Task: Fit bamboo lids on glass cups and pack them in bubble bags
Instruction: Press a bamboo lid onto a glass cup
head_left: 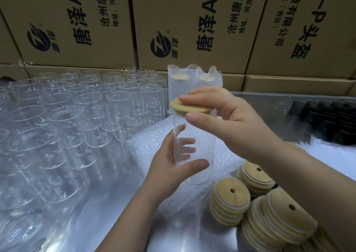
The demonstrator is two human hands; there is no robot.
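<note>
My left hand [173,167] grips a clear glass cup [200,174] held upright above the table, fingers wrapped behind it and thumb in front. My right hand [227,120] pinches a round bamboo lid [185,105] between thumb and fingers, and the lid sits on the cup's mouth, slightly tilted. A pile of bubble bags [154,143] lies flat on the table just behind the cup. Two packed cups in bubble bags [181,82] stand upright at the back, lids showing inside.
Several empty glass cups [77,116] crowd the left half of the table. Stacks of bamboo lids [231,201] with straw holes sit at the lower right. Dark lids or caps [327,120] lie in rows at the right. Cardboard boxes [192,30] wall off the back.
</note>
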